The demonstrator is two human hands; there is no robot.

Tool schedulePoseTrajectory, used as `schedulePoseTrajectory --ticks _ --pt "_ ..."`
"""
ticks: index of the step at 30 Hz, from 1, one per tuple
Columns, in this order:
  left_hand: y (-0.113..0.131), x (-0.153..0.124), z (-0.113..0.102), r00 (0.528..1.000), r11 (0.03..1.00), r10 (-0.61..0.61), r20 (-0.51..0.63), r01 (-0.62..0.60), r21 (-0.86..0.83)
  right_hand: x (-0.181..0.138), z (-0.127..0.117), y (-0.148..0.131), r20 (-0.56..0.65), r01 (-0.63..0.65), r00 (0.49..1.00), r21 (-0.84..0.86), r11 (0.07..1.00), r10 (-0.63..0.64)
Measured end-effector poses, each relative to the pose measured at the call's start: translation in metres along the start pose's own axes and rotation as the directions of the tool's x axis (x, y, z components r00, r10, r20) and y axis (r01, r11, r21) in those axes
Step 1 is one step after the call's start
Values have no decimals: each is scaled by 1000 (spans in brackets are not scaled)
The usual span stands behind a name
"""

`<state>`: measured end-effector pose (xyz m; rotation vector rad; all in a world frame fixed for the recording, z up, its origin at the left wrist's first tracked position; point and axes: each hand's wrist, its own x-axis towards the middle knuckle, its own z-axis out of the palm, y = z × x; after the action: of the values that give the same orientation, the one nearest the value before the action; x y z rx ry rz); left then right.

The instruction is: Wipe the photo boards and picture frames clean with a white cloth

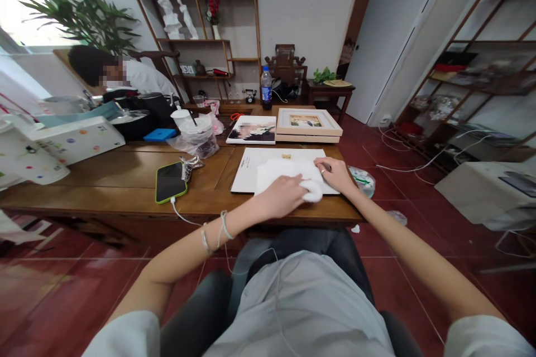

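Observation:
A flat white board with a small gold-coloured metal plate near its far edge lies on the table in front of me. On top of it is a soft white sheet of padding, its near right part bunched into a fold. My left hand lies over the padding, with the fingers closed around the bunched fold. At the padding's far right corner, my right hand is curled, its fingertips pinching the edge. What lies under its fingers is partly hidden.
Beyond the board are a photo panel, a light wooden picture frame, red scissors and a bottle. A phone charges at left, near a plastic bag. A clear bag sits right. Another person sits far left.

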<state>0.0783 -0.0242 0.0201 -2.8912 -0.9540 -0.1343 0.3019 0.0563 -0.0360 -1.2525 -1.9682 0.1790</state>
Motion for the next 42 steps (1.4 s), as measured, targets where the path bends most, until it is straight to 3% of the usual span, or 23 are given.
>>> schedulePoseTrajectory --ticks 4,7,10,14,17,22,29,33,37,42 --pt "-51 42 1 996 990 -83 22 85 -110 0 0 1 17 15 1000 -26 1000 -15" --pt "-75 79 1 997 967 -72 7 72 -245 0 -1 1 26 29 999 -24 999 -29" --pt "-80 112 1 999 940 -48 -4 44 -339 0 -1 1 27 25 999 -43 999 -24" --pt "-74 134 6 1000 949 -25 0 23 -315 -1 -1 2 24 5 1000 -43 999 -4" --pt "-75 127 12 999 969 -52 8 52 -241 0 -1 2 25 10 1000 -30 1000 -9" --pt "-62 89 19 987 987 -157 -19 157 19 0 -1 1 27 19 999 -34 999 -18" --pt "3 21 13 1000 985 7 -27 -2 174 0 -3 1 19 21 1000 -48 999 -20" --pt "21 -4 6 996 982 81 -28 -75 176 0 -1 3 1 19 1000 4 1000 -19" --pt "6 8 9 999 993 19 -27 -15 121 0 -1 4 -13 23 1000 -16 1000 -23" --pt "-39 49 24 995 994 -91 -45 94 57 0 0 4 12 32 999 -31 999 -32"
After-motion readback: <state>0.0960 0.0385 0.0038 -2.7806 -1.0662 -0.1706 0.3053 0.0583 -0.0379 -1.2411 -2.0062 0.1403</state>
